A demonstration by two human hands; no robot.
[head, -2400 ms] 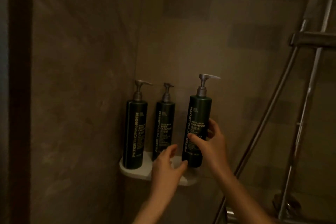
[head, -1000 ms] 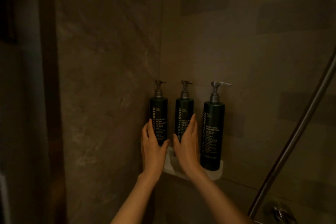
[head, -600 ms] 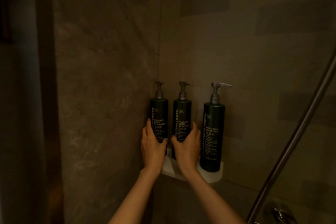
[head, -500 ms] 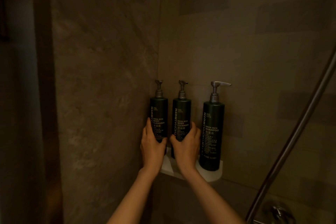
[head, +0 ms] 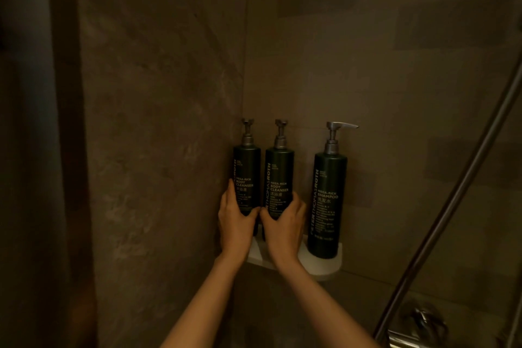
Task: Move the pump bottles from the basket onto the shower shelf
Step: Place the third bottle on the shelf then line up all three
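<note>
Three dark green pump bottles stand upright on a small white corner shelf (head: pixel 322 264) in the shower. My left hand (head: pixel 236 224) wraps the lower part of the left body cleanser bottle (head: pixel 246 169), which stands against the corner wall. My right hand (head: pixel 284 227) grips the lower part of the middle body cleanser bottle (head: pixel 279 175) right beside it. The shampoo bottle (head: pixel 327 200) stands apart at the right end of the shelf, untouched, with its spout pointing right. No basket is in view.
Brown stone walls meet in the corner behind the shelf. A slanted metal shower rail (head: pixel 457 203) runs along the right, with a chrome tap fitting (head: pixel 421 325) at its foot. A dark door frame (head: pixel 67 150) stands at the left.
Both hands went from resting flat against the two left bottles to gripping them, and the two bottles now stand closer together. Earlier my right hand set the shampoo bottle down at the right.
</note>
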